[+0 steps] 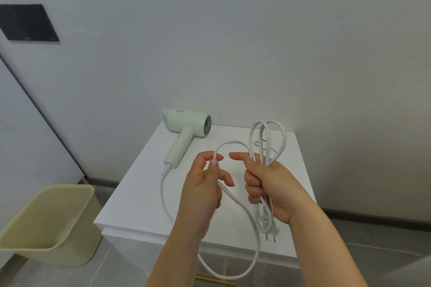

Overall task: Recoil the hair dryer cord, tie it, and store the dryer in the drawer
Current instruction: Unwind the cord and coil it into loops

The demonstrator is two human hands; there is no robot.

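Note:
A pale green hair dryer point(186, 127) lies on the white cabinet top point(140, 184), handle toward me. Its white cord point(163, 196) runs from the handle, hangs in a loop over the front edge and rises to my hands. My left hand point(205, 184) pinches one strand of the cord between thumb and fingers. My right hand point(268, 184) grips a bundle of several cord loops point(268, 137) that stand up above my fist. The plug point(268, 228) dangles below that hand, pins down. A thin black tie point(258, 143) lies on the top behind the loops.
A beige waste bin point(49, 223) stands on the floor at the left of the cabinet. A gold drawer handle point(210, 278) shows low on the cabinet front. The white wall is right behind the cabinet, with a dark panel point(28, 22) at upper left.

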